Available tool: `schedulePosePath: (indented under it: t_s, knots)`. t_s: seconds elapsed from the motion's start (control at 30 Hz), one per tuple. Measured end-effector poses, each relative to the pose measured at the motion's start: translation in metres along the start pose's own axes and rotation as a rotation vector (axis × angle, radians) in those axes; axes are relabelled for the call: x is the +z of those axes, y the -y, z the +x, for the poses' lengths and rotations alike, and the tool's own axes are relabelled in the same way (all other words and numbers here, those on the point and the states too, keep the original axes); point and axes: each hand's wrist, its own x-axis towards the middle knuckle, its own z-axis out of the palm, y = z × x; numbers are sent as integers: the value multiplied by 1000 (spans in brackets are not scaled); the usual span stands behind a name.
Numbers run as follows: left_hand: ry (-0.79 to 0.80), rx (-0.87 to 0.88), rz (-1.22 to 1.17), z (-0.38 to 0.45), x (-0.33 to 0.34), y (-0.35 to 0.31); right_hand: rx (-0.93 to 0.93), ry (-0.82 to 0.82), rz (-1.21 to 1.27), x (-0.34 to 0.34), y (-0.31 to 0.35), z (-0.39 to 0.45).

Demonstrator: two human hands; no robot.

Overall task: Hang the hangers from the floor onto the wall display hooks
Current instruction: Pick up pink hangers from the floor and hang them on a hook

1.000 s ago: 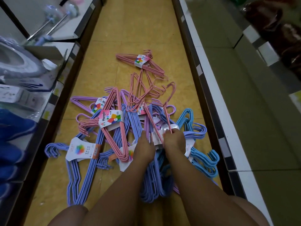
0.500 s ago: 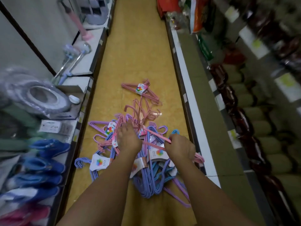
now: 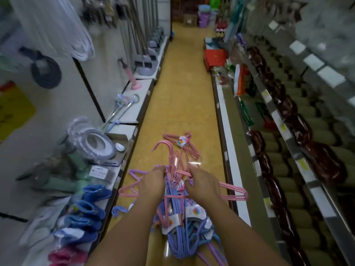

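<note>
Both my hands hold a lifted bunch of hangers over the yellow aisle floor. My left hand (image 3: 152, 184) grips pink and purple hangers near their necks. My right hand (image 3: 203, 184) grips pink hangers (image 3: 235, 192) whose ends stick out to the right. Blue and purple hangers (image 3: 177, 233) with paper labels hang down below my hands. One pink labelled bundle (image 3: 181, 142) lies on the floor ahead. A few blue hooks (image 3: 117, 210) show on the floor at the left.
Low white shelves run along both sides of the narrow aisle. The left shelf (image 3: 132, 114) holds toilet seats, brushes and blue boots (image 3: 90, 206). Dark red packets (image 3: 299, 129) fill the right shelving. Boxes and bins (image 3: 203, 21) stand at the far end.
Both hands have risen with the hanger bunch, lifting most of the pile off the floor. The view has tilted up from the floor to the whole aisle.
</note>
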Motion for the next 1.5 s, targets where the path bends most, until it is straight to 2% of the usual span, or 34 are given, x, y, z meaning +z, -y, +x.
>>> schedulePosePath:
  t_s: [0.13,0.4,0.53,0.7,0.83,1.0,1.23,1.5]
  knots:
    - [-19,-63,14,-18,-33,9,-116,-45,-33,-17,44,0]
    - [-136,-252,-9,-72,-85,47,-385,35,-195,-40,116,-14]
    - [-151,-383,19,-107,-103,64,-579,120,-311,-38,146,-23]
    - [-288,-568,-60,-159,-119,76,-784,173,-355,-37,183,-45]
    - [-379,-705,-26,-207,-121,85,-966,211,-382,-27,210,-72]
    - [-463,-863,59,-286,-112,103,-1174,232,-419,-11,245,-129]
    - [-620,-1069,-91,-407,-104,116,-1431,272,-391,6,291,-230]
    - [-689,-1256,-130,-551,-99,119,-1630,300,-355,23,329,-363]
